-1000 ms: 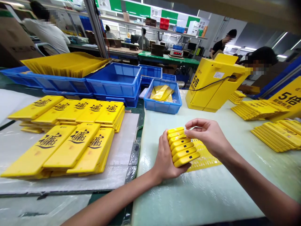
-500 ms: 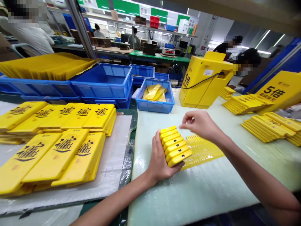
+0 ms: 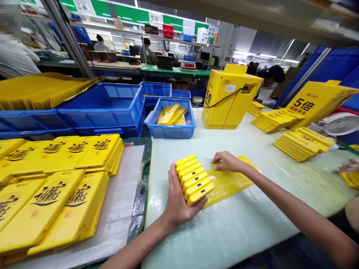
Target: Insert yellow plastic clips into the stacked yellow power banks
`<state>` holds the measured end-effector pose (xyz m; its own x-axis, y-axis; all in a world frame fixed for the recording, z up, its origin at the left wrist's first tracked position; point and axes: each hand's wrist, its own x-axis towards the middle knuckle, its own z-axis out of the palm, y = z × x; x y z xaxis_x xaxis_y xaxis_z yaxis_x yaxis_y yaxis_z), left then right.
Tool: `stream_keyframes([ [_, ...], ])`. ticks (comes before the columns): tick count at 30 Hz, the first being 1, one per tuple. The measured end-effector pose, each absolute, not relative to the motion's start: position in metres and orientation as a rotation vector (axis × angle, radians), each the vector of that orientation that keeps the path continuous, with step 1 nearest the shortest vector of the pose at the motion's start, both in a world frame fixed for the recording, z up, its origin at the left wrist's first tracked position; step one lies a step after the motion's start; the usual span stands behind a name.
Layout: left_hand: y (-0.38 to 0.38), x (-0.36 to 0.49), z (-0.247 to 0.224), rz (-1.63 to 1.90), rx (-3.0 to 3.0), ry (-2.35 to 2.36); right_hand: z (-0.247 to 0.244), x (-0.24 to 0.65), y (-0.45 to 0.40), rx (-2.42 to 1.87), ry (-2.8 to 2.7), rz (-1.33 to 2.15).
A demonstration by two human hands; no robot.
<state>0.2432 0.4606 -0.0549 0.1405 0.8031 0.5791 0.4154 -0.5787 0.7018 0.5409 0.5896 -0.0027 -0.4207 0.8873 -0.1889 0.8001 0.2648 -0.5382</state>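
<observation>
My left hand (image 3: 179,204) grips yellow power banks (image 3: 193,183), two ends (image 3: 187,160) looking covered, four ports (image 3: 203,191) bare, while my right hand (image 3: 227,162), hold unclear, touches the sticker sheet (image 3: 227,183) beneath.

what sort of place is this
Probably a factory assembly workshop, judging by the flat yellow printed cases stacked in rows, the rectangular blue plastic bins, and the long green-topped workbench behind.

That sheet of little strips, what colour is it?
The sheet of strips is yellow, seen best in the head view.
</observation>
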Motion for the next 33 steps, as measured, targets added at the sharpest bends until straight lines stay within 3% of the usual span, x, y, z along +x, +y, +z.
stream_keyframes([
  [12, 0.461, 0.238, -0.057, 1.371, 2.096, 1.188, 0.005, 0.548, 0.617, -1.402, -2.429, 1.218],
  [20, 0.459, 0.238, -0.053, 1.373, 2.076, 1.127, -0.009, 0.559, 0.568, -1.276, -2.243, 0.748],
  [24, 0.459, 0.240, -0.053, 1.373, 2.063, 1.110, -0.005, 0.569, 0.555, -1.211, -1.963, 0.676],
  [28, 0.460, 0.243, -0.053, 1.404, 2.039, 1.078, 0.035, 0.561, 0.550, -1.242, -1.504, 0.902],
  [33, 0.460, 0.245, -0.053, 1.431, 2.029, 1.062, 0.109, 0.513, 0.518, -1.208, -1.259, 1.486],
])
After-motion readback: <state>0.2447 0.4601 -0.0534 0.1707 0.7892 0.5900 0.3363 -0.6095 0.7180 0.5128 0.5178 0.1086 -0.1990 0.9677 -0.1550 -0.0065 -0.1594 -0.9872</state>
